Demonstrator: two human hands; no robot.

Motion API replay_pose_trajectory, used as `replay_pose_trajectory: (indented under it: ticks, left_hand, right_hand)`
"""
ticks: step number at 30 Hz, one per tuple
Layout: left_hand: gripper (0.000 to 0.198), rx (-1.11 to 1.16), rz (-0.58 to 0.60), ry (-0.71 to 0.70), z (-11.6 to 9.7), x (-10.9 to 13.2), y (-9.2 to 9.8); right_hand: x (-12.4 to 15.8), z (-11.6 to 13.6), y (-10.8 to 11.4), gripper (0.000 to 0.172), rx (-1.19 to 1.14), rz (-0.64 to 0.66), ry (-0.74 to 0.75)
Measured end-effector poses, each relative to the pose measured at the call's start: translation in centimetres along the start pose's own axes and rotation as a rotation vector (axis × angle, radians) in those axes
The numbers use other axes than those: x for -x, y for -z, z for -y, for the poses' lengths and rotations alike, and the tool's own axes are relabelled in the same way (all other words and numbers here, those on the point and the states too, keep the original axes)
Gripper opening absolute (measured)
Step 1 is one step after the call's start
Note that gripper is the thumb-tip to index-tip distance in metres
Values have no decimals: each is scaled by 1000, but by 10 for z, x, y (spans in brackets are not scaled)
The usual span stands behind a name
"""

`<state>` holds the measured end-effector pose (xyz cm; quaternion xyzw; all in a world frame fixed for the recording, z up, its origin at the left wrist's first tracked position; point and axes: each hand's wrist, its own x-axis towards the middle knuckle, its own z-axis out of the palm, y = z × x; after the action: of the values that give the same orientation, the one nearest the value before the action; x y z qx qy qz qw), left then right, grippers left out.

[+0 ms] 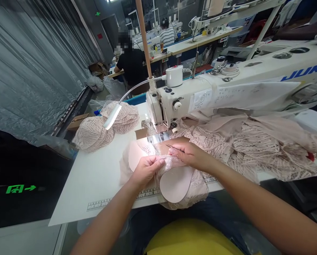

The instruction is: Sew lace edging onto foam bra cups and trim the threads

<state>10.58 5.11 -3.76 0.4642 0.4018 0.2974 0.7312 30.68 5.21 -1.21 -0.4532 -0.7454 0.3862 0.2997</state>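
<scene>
A pale pink lace bra piece (176, 186) with rounded cups lies at the front edge of the white table, partly hanging over it. My left hand (147, 169) is closed on its middle, thumb pressed on the lace. My right hand (186, 154) pinches the same lace a little to the right and also holds a thin dark pointed tool (171, 146), perhaps tweezers. Just beyond my hands is the needle area of a white sewing machine (169, 99), lit by a small lamp (112, 117).
Stacked lace cups (94, 132) sit at the table's left. A heap of beige lace (240, 141) covers the right side under the machine arm. Printed ruler marks (100, 204) run along the front edge. Two people sit at machines farther back.
</scene>
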Motion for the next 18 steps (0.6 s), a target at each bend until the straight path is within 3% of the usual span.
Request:
replay_pose_trajectory:
  ticks: [5, 12, 18]
  left_hand:
    - [32, -21, 30, -22, -2, 0, -1]
    - [28, -45, 68, -48, -5, 0, 2]
    - [24, -1, 79, -31, -11, -6, 11]
  right_hand:
    - [-5, 2, -2, 41, 31, 51, 17]
    - [-9, 1, -5, 35, -10, -3, 59]
    - [-15, 0, 2, 34, -35, 26, 34]
